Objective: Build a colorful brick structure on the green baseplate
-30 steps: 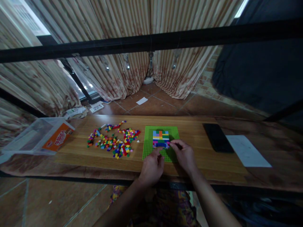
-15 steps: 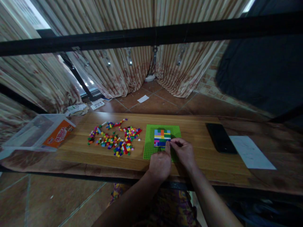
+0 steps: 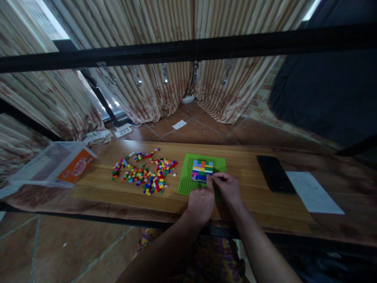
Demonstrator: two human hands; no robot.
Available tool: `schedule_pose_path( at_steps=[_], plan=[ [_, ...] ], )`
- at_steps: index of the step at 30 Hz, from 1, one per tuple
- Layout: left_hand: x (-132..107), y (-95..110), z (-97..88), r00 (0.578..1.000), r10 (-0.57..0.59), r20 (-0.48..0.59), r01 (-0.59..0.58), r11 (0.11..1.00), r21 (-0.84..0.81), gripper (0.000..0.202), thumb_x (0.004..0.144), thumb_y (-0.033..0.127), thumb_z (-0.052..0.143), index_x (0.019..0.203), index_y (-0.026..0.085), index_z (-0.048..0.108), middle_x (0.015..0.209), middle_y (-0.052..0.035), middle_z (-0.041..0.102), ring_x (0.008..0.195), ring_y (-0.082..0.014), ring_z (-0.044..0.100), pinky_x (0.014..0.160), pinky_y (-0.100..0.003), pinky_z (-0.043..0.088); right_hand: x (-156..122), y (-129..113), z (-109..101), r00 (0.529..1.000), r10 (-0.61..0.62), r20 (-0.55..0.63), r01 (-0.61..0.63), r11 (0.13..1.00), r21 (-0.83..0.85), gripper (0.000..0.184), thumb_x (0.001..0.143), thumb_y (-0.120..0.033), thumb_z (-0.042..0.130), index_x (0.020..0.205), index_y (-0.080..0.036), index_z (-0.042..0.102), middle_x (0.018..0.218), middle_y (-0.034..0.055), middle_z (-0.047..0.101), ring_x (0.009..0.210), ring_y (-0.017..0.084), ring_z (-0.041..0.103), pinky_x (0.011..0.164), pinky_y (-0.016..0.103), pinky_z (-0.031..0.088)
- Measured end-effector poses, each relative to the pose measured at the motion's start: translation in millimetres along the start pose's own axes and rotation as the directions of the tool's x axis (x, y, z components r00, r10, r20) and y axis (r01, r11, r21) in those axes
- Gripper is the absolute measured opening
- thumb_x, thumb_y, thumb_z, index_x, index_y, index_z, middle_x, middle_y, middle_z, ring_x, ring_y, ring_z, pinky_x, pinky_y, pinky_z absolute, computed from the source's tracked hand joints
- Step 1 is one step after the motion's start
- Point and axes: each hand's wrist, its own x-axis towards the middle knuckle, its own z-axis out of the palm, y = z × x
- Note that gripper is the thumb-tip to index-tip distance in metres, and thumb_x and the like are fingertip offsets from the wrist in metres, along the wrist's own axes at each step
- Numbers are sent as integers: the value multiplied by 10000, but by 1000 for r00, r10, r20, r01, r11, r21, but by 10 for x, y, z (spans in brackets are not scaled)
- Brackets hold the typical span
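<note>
A square slab of small toy bricks [image 3: 202, 171] in many colours sits on a green studded baseplate [image 3: 184, 179]. The index finger of my left hand [image 3: 201, 202] reaches up to the slab's near right corner, its other fingers curled under; whether they hold anything is hidden. At the same corner, on the right, my right hand [image 3: 229, 189] has thumb and fingertips pinched together. Whatever lies between them is too small to make out. A blue strip of bricks runs along the slab's near edge, partly behind my left fingertip.
Loose bricks [image 3: 138, 175] lie scattered left of the baseplate on the wooden board [image 3: 118, 198]. A clear plastic box [image 3: 44, 165] with an orange label stands at far left. To the right are a black phone [image 3: 275, 175] and a white paper sheet [image 3: 315, 192].
The view has shifted slightly. The slab and baseplate look a little turned under my fingers, with both hands staying at the near right corner.
</note>
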Motion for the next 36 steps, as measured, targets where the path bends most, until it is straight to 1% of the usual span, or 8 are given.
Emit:
schedule_pose_path(
  at_steps=[3, 7, 13, 16, 20, 27, 32, 36],
  plan=[
    [11, -14, 53, 1000, -2, -8, 2, 1000, 20, 705, 867, 33, 400, 1527, 99, 161, 740, -113, 694, 667, -224, 705, 559, -271, 522, 14, -18, 3, 1000, 20, 12, -20, 999, 35, 309, 556, -479, 784, 643, -191, 714, 646, 36, 708, 583, 168, 605, 581, 296, 475],
    [29, -32, 103, 1000, 7, -25, -6, 999, 41, 723, 859, 22, 407, 1529, 99, 145, 724, -97, 688, 658, -219, 702, 550, -266, 517, 29, -9, -10, 997, 58, 45, -61, 995, 75, 347, 521, -506, 805, 630, -190, 712, 610, 24, 689, 533, 142, 555, 530, 272, 436],
    [61, -52, 109, 999, 12, -38, -10, 998, 64, 733, 865, 24, 407, 1531, 91, 108, 723, -89, 685, 653, -201, 699, 535, -240, 498, 35, 15, -50, 988, 91, 125, -98, 994, 46, 396, 597, -561, 766, 688, -179, 719, 561, 1, 636, 505, 118, 492, 494, 249, 372],
    [63, -62, 109, 999, -2, -35, 5, 997, 83, 740, 874, 34, 414, 1535, 115, 92, 715, -75, 681, 650, -187, 698, 542, -223, 492, 43, 0, -53, 987, 88, 132, -94, 995, 43, 417, 590, -582, 760, 672, -176, 712, 540, -7, 617, 495, 113, 482, 488, 245, 362],
    [48, -74, 127, 999, -19, -32, 22, 995, 98, 721, 887, 54, 411, 1534, 113, 97, 714, -72, 678, 662, -181, 699, 564, -221, 498, 56, 0, -52, 989, 89, 121, -93, 995, 23, 421, 581, -584, 763, 660, -175, 710, 506, -10, 598, 476, 115, 474, 477, 247, 350],
    [37, -85, 155, 999, -35, -13, 36, 998, 61, 721, 886, 61, 397, 1534, 103, 85, 743, -87, 685, 691, -195, 700, 586, -247, 510, 98, 46, -38, 990, 105, 99, -105, 994, -5, 373, 593, -531, 757, 688, -172, 717, 527, 3, 627, 472, 126, 511, 468, 251, 382],
    [40, -103, 128, 999, -32, 8, 32, 999, 17, 734, 877, 62, 395, 1537, 112, 77, 780, -104, 697, 743, -211, 707, 613, -264, 513, 119, 41, -2, 988, 125, 93, -124, 992, -14, 365, 578, -528, 749, 664, -176, 703, 541, 12, 644, 466, 139, 547, 464, 257, 428],
    [-48, -163, 53, 998, -55, -20, 53, 996, -76, 698, 905, 161, 413, 1532, 109, 113, 831, -114, 716, 783, -227, 708, 661, -294, 519, 65, 41, -29, 993, 84, 80, -85, 996, 9, 407, 613, -571, 719, 691, -172, 692, 599, 24, 669, 514, 151, 585, 518, 276, 480]
  ],
)
